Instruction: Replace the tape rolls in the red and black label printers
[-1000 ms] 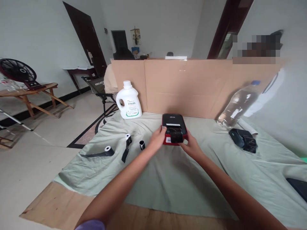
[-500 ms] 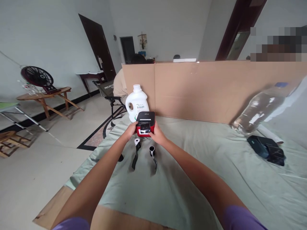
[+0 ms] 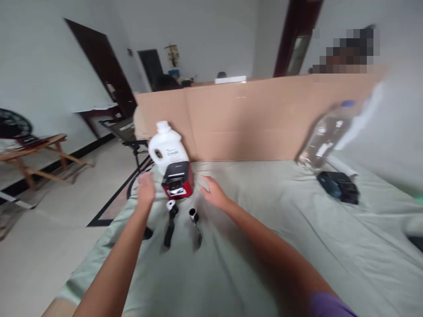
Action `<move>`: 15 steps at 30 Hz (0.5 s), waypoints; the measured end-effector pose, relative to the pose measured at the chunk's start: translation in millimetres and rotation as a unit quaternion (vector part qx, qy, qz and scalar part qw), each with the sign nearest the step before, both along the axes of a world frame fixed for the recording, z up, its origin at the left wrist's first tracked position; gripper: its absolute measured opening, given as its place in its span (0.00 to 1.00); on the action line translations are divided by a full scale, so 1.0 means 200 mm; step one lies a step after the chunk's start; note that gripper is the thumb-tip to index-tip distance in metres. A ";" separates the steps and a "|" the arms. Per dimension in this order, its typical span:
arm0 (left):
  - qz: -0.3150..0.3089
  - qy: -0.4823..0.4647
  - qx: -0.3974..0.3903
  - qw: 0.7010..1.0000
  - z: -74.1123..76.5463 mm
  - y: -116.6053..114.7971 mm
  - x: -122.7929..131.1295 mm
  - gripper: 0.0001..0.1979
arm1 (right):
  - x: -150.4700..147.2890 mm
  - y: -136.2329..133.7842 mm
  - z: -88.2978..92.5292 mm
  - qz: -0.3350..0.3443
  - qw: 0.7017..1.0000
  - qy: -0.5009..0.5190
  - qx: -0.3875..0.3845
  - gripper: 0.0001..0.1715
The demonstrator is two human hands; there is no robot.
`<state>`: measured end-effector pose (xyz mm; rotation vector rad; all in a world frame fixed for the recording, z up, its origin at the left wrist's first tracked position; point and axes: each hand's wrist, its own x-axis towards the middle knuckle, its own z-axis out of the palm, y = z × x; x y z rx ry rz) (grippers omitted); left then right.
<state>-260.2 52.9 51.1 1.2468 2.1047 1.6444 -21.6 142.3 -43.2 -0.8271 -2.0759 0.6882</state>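
- My left hand (image 3: 145,190) is beside the small red-and-black machine (image 3: 178,179), on its left, with a gap between them. It is loose and unclosed, holding nothing. It is blurred, so I cannot tell how each finger is bent.
- My right hand (image 3: 214,192) is on the other side of the machine, also apart from it. Its thumb and fingers are spread, and it holds nothing.
- The machine stands between my two hands on the pale green cloth (image 3: 264,246), its black top turned upward and its red side seen on the right.
- Directly behind it is the white jug (image 3: 168,147) with a handle. The machine covers its lower part, and I cannot tell if they touch.
- Nearer to me lie two black rolls: the left roll (image 3: 173,211) is just before the machine, the right roll (image 3: 194,215) is a little to its right. From each one a dark strip runs toward me.
- A black object (image 3: 147,233) is partly hidden by my left forearm.
- Behind the cloth stands the cardboard panel (image 3: 244,119).
- Far to the right, the clear bottle (image 3: 325,138) with blue cap is tilted, and near its base lies the dark bundle (image 3: 339,187).
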 end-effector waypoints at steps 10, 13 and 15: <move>-0.389 0.417 -0.081 0.817 -0.34 -0.32 1.20 0.22 | 1.92 0.03 0.17 -0.472 0.832 -0.288 0.041 0.28; -0.484 0.451 -0.162 0.732 -0.48 -0.33 1.40 0.30 | 2.21 0.09 0.25 -0.561 0.755 -0.326 -0.088 0.39; -0.524 0.442 -0.179 0.706 -0.50 -0.35 1.42 0.32 | 2.32 0.14 0.26 -0.545 0.760 -0.305 -0.179 0.48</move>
